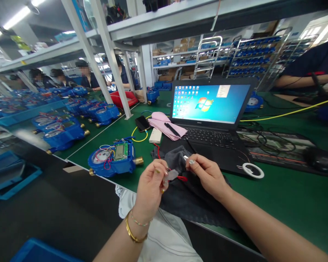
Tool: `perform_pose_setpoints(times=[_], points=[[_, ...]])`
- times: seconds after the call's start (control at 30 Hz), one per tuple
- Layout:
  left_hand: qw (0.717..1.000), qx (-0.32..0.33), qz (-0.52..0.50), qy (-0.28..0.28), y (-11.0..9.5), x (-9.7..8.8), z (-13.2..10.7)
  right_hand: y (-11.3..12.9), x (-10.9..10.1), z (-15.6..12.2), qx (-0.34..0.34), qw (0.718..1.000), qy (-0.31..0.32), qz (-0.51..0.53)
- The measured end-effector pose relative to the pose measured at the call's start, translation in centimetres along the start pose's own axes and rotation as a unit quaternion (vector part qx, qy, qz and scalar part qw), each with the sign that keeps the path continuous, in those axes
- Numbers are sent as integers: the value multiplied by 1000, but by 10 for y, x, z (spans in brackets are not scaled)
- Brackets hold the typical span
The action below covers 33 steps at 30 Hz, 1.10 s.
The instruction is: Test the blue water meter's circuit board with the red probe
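My left hand (151, 187) pinches a small translucent piece (172, 175), perhaps plastic, with a red cord (182, 178) looped beside it. Between the thumb and fingers of my right hand (207, 175) is a small silver metal piece (185, 158); its kind is too small to make out. Both hands are closed, a little apart, above a dark grey cloth (196, 200) at the table's front edge. Left of them lies a blue water meter (113, 160) with a round dial, loose wires, a small display on a green board and brass ends.
A laptop (211, 109) stands open behind my hands, with pink cloths (166, 125), a pen, a phone (142, 124) and a white box (155, 136) beside it. A white ring (253, 170) and mouse (321, 157) lie right. More blue meters (62, 133) and a shelf post (117, 65) stand left.
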<state>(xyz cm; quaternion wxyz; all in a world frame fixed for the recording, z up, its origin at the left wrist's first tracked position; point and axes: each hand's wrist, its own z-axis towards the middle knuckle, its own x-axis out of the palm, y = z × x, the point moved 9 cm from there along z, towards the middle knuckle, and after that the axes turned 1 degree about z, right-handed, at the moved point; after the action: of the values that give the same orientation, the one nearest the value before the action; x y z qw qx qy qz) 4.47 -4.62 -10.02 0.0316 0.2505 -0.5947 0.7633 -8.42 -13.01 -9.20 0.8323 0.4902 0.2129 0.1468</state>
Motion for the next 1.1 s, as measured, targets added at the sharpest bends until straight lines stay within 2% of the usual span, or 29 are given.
perform_pose_setpoints(times=[0.13,0.4,0.47,0.57,0.67,0.8,1.1], points=[[989,-23,-106,105,0,14,-1,-1,0,0,2,1000,0,-1],[971,-22,-180,158,-4,21,0,1,1,0,4,1000,5,-18],[973,-23,-172,154,-4,21,1,3,2,0,8,1000,13,-8],[986,-29,-117,112,-2,16,5,2,11,0,40,997,52,44],[994,-58,-57,78,3,15,7,-7,23,-3,105,979,97,145],[995,-77,-11,65,7,17,9,-15,30,-3,155,955,106,229],[990,-11,134,37,3,14,14,-17,40,-7,182,933,158,267]])
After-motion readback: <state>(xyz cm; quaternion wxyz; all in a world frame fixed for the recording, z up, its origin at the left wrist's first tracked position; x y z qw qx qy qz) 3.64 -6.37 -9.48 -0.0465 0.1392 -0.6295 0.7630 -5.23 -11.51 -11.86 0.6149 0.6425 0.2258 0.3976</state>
